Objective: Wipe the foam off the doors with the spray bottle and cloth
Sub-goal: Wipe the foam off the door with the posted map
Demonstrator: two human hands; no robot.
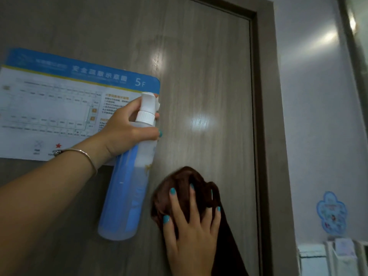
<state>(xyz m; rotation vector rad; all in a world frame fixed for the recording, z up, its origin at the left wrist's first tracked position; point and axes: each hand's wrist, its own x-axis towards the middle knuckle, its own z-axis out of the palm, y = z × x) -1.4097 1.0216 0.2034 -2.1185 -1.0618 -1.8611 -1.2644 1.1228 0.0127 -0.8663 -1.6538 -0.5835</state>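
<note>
- The wood-grain door (pixel 199 76) is taken as the landmark; every place below is given against it
- The spray bottle (pixel 127 176) is held up close to the door face, tilted, its white nozzle (pixel 148 100) just beside the right edge of the evacuation plan poster (pixel 69 106) that is stuck on the door's left part
- The bottle is grasped near its neck by the left hand (pixel 127 132), fingers curled round it; whether a finger lies on the trigger cannot be told
- The brown cloth (pixel 185 188) is bunched and pressed flat against the door, lower than the nozzle and nearer the door frame (pixel 262 116); a tail of it hangs down along the door
- The cloth is pressed by the right hand (pixel 189 226), fingers spread and fairly straight over it, not clenched
- No foam is plainly seen on the door face; only glare patches and a faint sheen are visible, so what is left to wipe cannot be told
- The step in hand is judged to be wetting and wiping the door's bare strip between poster and frame
- Spray would best be aimed at the bare wood, away from the poster, so that the paper is not soaked
- Even pressure should be kept through the whole palm, and overlapping strokes are advised so that no streaks are left
- The hanging tail would best be gathered in, lest residue be dragged over wiped wood
</note>
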